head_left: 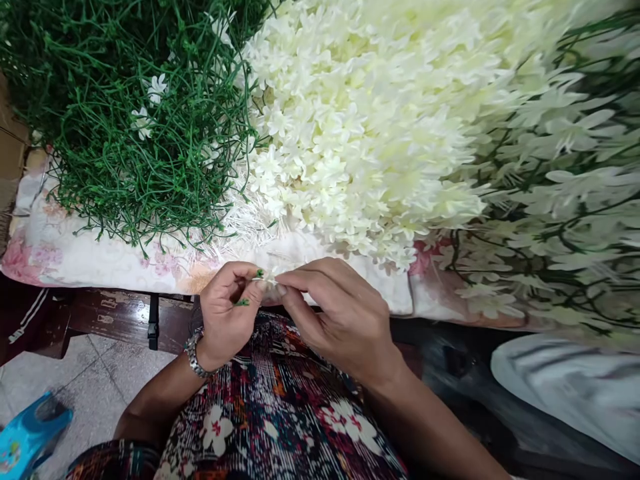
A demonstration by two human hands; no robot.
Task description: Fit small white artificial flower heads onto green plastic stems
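Observation:
My left hand [230, 310] is closed in a pinch on a green plastic stem [243, 303], whose tips poke out between the fingers. At its fingertips is a small white artificial flower [269, 277]. From the other side, my right hand [340, 313] pinches the flower between thumb and forefinger. The fingers hide part of the flower and most of the stem. Beyond my hands lie a big heap of green plastic stems [165, 147], a pile of loose cream-white blossoms [350, 147], and thin white stamens [250, 220] between the two.
A flower-patterned cloth [125, 260] covers the work surface, its front edge near my hands. Finished-looking sprays with white flowers [570, 180] lie at the right. A blue plastic stool [35, 433] stands on the tiled floor [95, 367]. A cardboard box [11, 147] is at the far left.

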